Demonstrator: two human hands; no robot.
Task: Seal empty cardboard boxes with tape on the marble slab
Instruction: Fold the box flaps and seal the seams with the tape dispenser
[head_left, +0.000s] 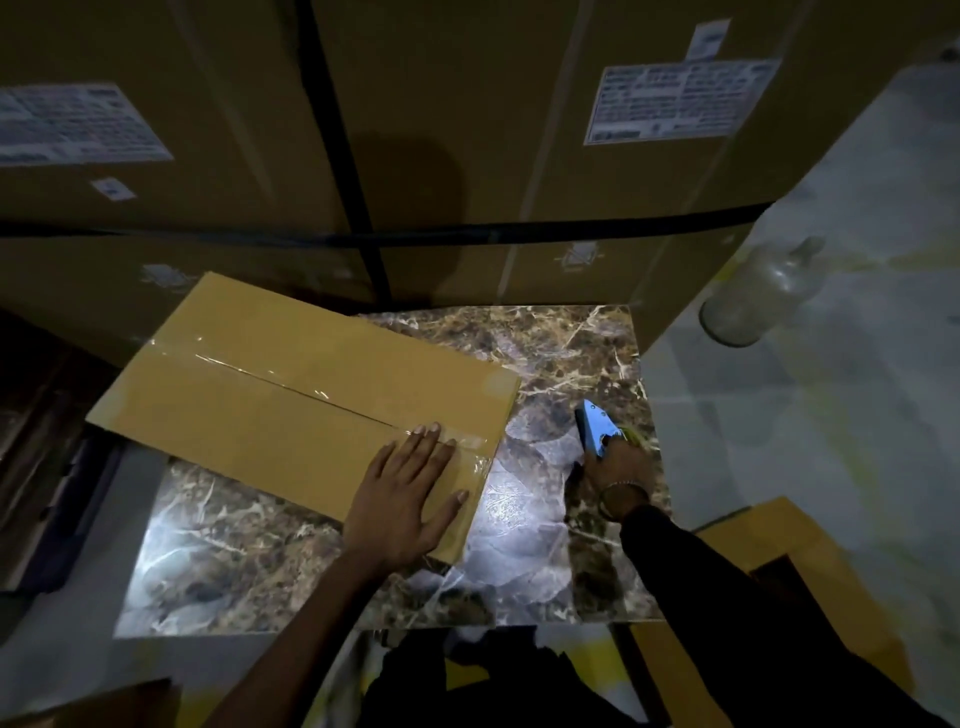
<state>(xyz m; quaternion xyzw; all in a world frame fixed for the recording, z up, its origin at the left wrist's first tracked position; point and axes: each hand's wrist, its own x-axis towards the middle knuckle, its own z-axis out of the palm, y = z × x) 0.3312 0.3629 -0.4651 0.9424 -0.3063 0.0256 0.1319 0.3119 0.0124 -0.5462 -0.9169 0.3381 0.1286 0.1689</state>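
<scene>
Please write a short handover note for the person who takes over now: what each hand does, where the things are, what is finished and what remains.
Left hand: open, flat, pressing the near right end of the brown cardboard box, fingertips on the clear tape.
Right hand: grips the blue tape dispenser, down at the brown veined marble slab, right of the box.
Box: lies closed on the slab, its left end overhanging the edge.
Done: clear tape runs along the centre seam and over the right end.
Left: smooth the tape end down; I cannot tell whether the tape is cut. More cardboard lies at the right.
</scene>
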